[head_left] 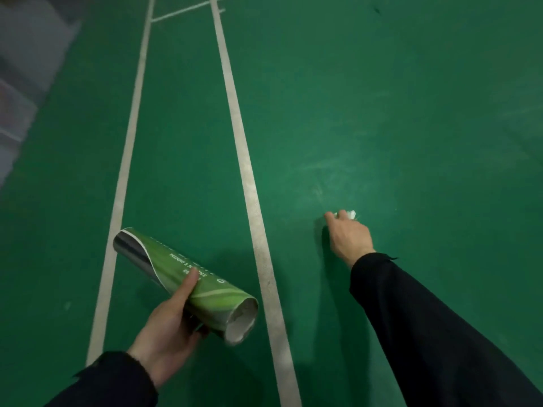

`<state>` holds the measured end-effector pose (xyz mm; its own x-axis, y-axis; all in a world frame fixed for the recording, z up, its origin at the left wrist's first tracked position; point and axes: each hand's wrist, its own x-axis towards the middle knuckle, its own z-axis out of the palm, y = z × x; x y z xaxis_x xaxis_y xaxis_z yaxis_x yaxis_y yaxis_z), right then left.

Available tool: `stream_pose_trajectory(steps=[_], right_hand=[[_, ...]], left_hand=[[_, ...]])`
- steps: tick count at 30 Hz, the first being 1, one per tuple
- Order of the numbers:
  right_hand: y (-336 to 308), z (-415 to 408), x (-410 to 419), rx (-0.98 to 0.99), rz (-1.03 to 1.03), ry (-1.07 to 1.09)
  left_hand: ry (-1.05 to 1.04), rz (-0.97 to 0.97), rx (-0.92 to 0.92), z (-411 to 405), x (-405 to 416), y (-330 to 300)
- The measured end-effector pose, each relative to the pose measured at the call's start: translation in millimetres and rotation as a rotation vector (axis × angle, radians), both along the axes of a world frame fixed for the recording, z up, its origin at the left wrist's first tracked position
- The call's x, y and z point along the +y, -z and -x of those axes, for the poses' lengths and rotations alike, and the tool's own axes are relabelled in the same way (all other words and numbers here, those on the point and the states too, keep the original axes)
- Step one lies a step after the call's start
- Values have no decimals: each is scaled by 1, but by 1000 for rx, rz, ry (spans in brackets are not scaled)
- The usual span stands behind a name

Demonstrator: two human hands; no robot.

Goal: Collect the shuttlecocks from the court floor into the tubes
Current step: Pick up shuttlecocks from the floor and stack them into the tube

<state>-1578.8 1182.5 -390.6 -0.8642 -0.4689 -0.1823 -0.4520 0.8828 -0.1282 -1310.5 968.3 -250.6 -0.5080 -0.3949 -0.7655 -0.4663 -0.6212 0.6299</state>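
My left hand (169,333) grips a green shuttlecock tube (188,282) near its open end, which faces me and shows white feathers inside. The tube lies tilted above the floor, its dark far end pointing up and left. My right hand (348,235) reaches down to the green court floor, fingers curled round a white shuttlecock (351,214). Only a bit of white feather shows past the fingertips; the rest is hidden under the hand.
Two white court lines (249,177) run away from me across the green floor, one on each side of the tube. A blurred grey wall or bench edge (26,69) stands at the far left.
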Motion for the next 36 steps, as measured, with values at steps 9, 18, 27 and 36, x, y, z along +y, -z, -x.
stream_pose_trajectory(steps=[9,18,27,36], right_hand=[[-160,-68,120,-477,1660,498],[-184,-67,299,245,1374,771],[-232,-131,469,625,1115,1291],[-215,-229,522,659,532,1701]], left_hand=[[129,39,59,162,102,-55],[613,-198,211,310,332,-26],[1259,-470,179,342,590,-42],[1631,-619,39,244,737,-34]])
